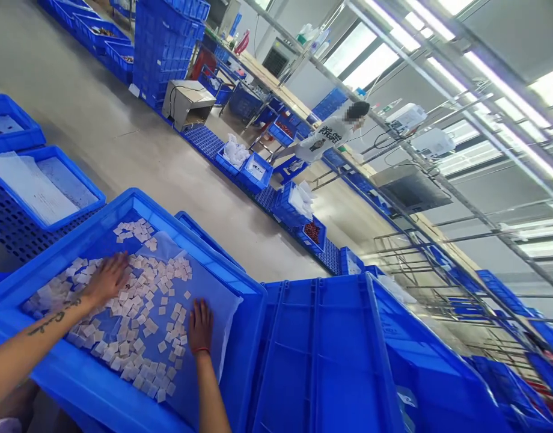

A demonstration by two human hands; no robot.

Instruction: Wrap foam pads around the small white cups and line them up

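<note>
Both your hands lie flat and open, gripping nothing: left hand (107,278) on the small white squares (136,325) mid-crate (123,201), right hand (199,325) near its right edge, seemingly spreading them; next, gentle sweeping.

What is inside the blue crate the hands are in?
The blue crate holds small pale squares on a translucent sheet. Both hands, left and right, cover some; the crate floor is mostly hidden.
</note>
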